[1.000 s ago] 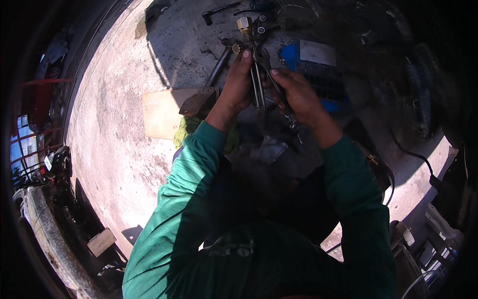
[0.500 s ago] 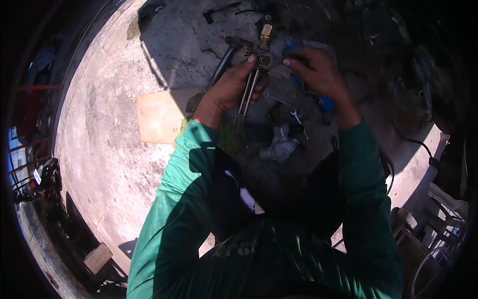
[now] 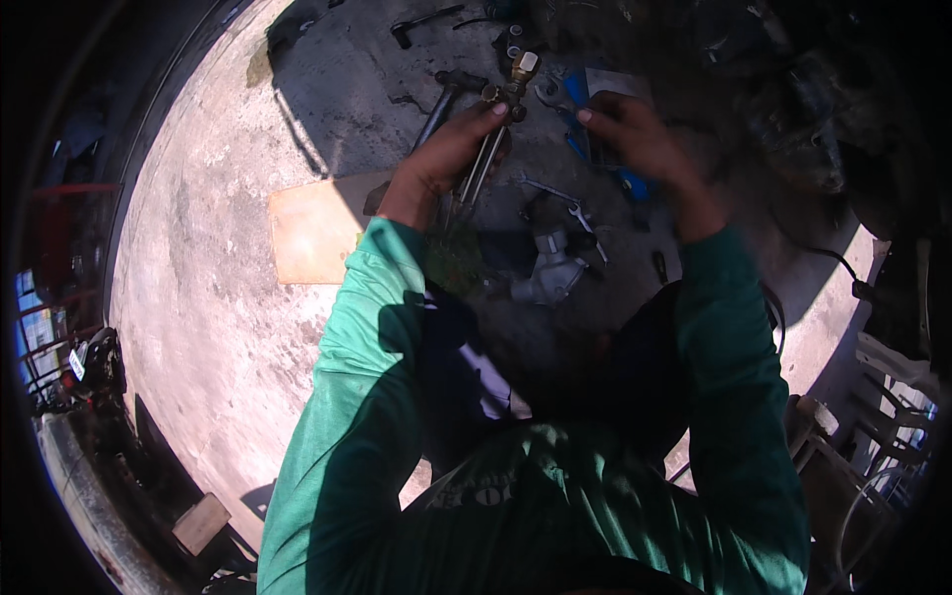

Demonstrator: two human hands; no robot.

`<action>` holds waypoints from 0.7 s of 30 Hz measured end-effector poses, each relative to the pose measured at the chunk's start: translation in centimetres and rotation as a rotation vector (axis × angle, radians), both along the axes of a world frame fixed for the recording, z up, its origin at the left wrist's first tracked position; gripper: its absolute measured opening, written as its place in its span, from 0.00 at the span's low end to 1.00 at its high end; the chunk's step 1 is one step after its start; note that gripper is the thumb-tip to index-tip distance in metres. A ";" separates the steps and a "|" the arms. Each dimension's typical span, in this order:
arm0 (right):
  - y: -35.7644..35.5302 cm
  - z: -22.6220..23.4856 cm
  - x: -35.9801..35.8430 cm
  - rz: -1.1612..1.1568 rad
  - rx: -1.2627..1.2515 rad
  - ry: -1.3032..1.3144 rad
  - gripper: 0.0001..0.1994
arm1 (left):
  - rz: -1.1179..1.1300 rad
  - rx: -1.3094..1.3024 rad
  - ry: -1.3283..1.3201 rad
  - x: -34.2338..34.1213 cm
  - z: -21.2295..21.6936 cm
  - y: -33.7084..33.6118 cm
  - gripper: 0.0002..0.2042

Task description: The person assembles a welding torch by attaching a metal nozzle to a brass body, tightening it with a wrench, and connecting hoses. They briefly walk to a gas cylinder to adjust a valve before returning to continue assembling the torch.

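Observation:
My left hand (image 3: 451, 149) is closed around what looks like a gas torch (image 3: 485, 159), with brass fittings at its top and slim metal tubes running down below my fingers. A brass hex nut (image 3: 525, 65) forms its far end. Across from it, my right hand (image 3: 635, 137) is closed on a wrench, whose silver open jaw (image 3: 547, 94) points toward the torch but stands apart from it. My fingers hide most of the wrench handle. Blue plastic (image 3: 575, 87) shows beside my right fingertips; I cannot tell whether it belongs to the wrench.
A hammer-shaped tool (image 3: 433, 117) lies on the concrete left of the torch. Nearer me are a combination spanner (image 3: 587, 230) and a grey cast metal part (image 3: 551, 273). A blue-handled tool (image 3: 633, 184) lies under my right wrist. A flat tan board (image 3: 309, 234) is at left.
The wrench jaw has come off the torch's brass fitting and moved to the right with my right hand. My left hand keeps its hold on the torch. The view has shifted slightly.

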State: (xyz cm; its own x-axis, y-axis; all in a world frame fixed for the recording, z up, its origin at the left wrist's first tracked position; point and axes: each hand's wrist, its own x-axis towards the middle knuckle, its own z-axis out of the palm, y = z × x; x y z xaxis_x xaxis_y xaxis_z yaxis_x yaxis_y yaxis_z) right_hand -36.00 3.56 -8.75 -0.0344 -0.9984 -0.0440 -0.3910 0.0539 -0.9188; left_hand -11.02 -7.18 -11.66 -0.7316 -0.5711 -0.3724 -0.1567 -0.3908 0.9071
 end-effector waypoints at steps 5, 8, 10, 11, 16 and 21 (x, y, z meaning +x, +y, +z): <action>1.3 0.5 3.3 -0.020 0.386 -0.709 0.17 | 0.099 -0.063 0.201 -1.5 0.5 0.3 0.24; 2.1 1.2 4.3 -0.034 0.410 -0.932 0.14 | 0.141 -0.086 0.237 -2.5 0.9 1.0 0.25; 2.3 0.6 3.9 0.066 0.417 -1.095 0.13 | 0.176 -0.138 0.224 -3.0 0.7 1.1 0.25; 2.3 0.5 4.0 0.082 0.422 -1.177 0.13 | 0.196 -0.184 0.205 -3.3 0.5 1.2 0.25; 2.7 0.5 4.7 0.171 0.458 -1.439 0.15 | 0.247 -0.365 0.097 -4.1 0.8 2.3 0.24; 3.0 0.6 5.0 0.240 0.450 -1.614 0.18 | 0.237 -0.601 0.059 -4.5 1.7 3.1 0.23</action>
State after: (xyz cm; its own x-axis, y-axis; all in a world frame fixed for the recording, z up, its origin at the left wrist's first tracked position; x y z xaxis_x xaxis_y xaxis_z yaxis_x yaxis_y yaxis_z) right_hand -31.03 6.61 -8.12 0.4658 -0.8735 -0.1416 0.8243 0.4865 -0.2897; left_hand -15.52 -4.07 -10.00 -0.5693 -0.8161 0.0992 -0.0719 0.1697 0.9829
